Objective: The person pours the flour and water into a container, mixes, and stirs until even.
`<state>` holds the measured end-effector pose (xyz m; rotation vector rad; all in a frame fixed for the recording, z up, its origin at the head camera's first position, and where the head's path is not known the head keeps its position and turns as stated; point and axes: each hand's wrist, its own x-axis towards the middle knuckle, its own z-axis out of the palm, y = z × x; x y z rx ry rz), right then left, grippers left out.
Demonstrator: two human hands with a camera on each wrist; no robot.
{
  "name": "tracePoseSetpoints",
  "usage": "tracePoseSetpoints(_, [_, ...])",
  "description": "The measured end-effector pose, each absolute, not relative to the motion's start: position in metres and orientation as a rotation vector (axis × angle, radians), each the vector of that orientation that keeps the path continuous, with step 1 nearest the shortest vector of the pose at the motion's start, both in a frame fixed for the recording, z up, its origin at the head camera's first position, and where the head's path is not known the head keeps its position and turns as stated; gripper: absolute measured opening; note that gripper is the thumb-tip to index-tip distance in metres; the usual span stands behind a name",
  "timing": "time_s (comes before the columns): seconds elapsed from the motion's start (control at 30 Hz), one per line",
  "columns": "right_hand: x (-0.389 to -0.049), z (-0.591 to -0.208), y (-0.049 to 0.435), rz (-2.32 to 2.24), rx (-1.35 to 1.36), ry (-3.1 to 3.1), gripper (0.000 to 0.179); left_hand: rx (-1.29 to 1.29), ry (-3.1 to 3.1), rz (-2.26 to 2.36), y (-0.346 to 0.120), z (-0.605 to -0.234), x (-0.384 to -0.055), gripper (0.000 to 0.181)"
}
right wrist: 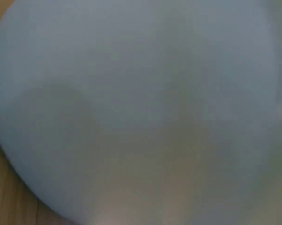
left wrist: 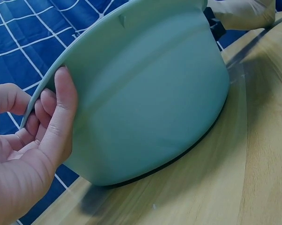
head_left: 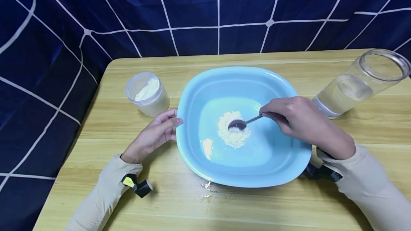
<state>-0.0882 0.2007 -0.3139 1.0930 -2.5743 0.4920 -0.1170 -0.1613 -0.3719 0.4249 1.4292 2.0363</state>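
pinching a spoon (head_left: 237,125) (handle end hidden), right hand (head_left: 295,120) hangs over the basin (head_left: 224,85) left hand (head_left: 158,131) grips.

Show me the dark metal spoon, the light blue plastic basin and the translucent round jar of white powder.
Dark metal spoon (head_left: 238,124), head view: bowl.
Light blue plastic basin (head_left: 237,87), head view: far inner wall.
Translucent round jar (head_left: 156,105), head view: outer side.

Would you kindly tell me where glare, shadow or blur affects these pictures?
Head view: sharp, with a glare patch inside the blue basin, below left of the white powder; left wrist view: fairly clear, soft shadow beside the basin on the wooden table; right wrist view: dim, heavily blurred, detail lost.
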Motion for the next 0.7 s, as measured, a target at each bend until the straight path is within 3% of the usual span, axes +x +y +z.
tracePoseSetpoints(0.5, [-0.0891, -0.3096, 0.2092, 0.292, 1.144, -2.492, 0.047, 0.436, 1.417, 2.043, -0.1614, -0.3716, -0.1167, 0.022])
tracePoseSetpoints(0.7, [-0.0889, -0.3092, 0.2076, 0.275, 1.166, -2.489, 0.047, 0.438, 1.405, 2.042, -0.1612, -0.3716, -0.1173, 0.022])
